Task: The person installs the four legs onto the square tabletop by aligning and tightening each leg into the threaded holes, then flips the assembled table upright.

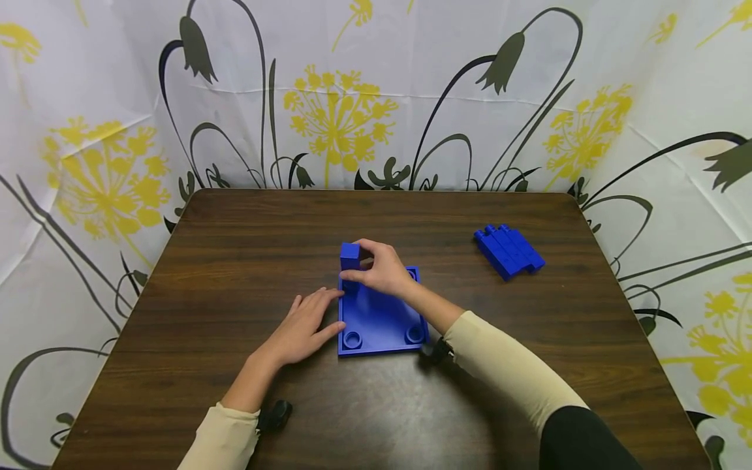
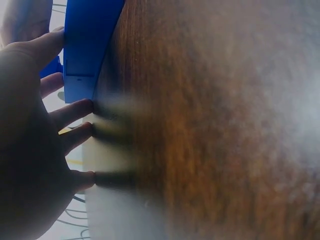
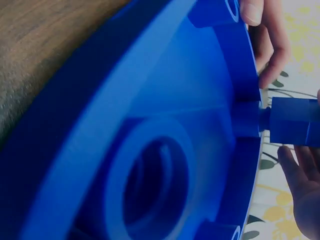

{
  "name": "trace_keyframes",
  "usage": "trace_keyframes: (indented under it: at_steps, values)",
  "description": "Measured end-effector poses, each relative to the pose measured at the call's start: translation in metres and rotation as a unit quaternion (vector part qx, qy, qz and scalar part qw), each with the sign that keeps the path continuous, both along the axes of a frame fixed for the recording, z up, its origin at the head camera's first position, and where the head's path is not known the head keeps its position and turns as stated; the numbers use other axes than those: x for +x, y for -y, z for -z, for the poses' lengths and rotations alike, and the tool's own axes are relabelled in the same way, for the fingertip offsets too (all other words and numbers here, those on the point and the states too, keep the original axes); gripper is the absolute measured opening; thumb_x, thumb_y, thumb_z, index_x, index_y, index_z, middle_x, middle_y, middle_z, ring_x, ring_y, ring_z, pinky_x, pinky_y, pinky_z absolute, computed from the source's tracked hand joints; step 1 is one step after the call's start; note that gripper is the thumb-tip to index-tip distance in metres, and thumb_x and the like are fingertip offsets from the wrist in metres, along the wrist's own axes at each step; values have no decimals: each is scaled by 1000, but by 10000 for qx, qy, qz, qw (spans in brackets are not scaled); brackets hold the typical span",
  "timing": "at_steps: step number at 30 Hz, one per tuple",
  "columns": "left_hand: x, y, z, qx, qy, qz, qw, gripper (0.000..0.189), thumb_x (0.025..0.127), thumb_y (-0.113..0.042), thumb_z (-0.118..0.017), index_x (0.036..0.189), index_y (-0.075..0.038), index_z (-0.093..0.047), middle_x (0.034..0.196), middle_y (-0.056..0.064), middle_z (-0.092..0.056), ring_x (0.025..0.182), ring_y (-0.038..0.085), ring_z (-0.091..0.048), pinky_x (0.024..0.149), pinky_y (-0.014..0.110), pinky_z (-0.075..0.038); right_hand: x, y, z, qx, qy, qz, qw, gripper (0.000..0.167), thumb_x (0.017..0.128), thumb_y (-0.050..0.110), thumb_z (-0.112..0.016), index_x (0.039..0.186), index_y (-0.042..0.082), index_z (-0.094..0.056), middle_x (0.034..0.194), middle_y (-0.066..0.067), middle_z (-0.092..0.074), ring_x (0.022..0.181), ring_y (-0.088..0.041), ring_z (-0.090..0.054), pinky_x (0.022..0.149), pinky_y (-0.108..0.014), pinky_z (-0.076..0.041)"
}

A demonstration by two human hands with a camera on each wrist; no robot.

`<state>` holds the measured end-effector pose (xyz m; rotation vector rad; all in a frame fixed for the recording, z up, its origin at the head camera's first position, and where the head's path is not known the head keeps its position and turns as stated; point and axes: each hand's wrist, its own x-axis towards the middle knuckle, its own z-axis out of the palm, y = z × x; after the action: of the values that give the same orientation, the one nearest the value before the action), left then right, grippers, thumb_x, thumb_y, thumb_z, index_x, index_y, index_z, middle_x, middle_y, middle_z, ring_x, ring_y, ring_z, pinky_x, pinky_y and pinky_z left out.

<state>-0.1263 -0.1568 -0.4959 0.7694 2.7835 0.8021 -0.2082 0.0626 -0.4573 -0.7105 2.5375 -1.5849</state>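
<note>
One blue square post (image 1: 350, 256) stands upright in your right hand (image 1: 383, 267), pinched between thumb and fingers above the far left corner of the blue square panel (image 1: 384, 320). The right-wrist view shows the post's narrow peg at the mouth of that corner's socket (image 3: 246, 119); you cannot tell from it how deep the peg sits. Your left hand (image 1: 304, 329) lies with its fingers extended and spread, gripping nothing, its thumb and index finger touching the panel's left edge. The panel lies flat near the middle of the dark wood-grain counter (image 1: 264, 245), its raised rim facing up, with round sockets at its two near corners, left (image 1: 352, 340) and right (image 1: 415, 334). Three more blue posts (image 1: 510, 251) lie side by side to your right, well apart from the panel, pegs pointing away from you. Beyond the counter hangs a white cloth (image 1: 411, 59) printed with yellow and grey-green flowers.
</note>
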Motion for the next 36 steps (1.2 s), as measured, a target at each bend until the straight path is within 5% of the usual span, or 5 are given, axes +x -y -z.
trace_keyframes:
  at_steps: [11, 17, 36]
  values:
    - [1, 1, 1, 35, 48, -30, 10000, 60, 98, -46, -56, 148, -18, -39, 151, 9, -40, 145, 34, -25, 107, 71, -12, 8, 9, 9, 21, -85, 858, 9963, 48, 72, 30, -89, 109, 12, -65, 99, -4, -71, 83, -15, -71, 70, -26, -55]
    - [0, 2, 3, -17, 19, -43, 10000, 60, 98, -47, -55, 149, -19, -38, 151, 7, -40, 145, 32, -24, 108, 70, -12, 12, 13, 13, -34, -192, 999, 9948, 46, 74, 27, -88, 110, 10, -64, 99, -4, -69, 84, -19, -72, 72, -26, -55]
    - [0, 0, 1, 28, 4, -21, 10000, 60, 99, -46, -55, 149, -17, -38, 152, 8, -38, 145, 34, -24, 108, 69, -11, 6, 6, 6, 233, -96, 204, 9995, 35, 81, 19, -81, 108, 6, -63, 103, -7, -69, 97, -25, -70, 80, -30, -55]
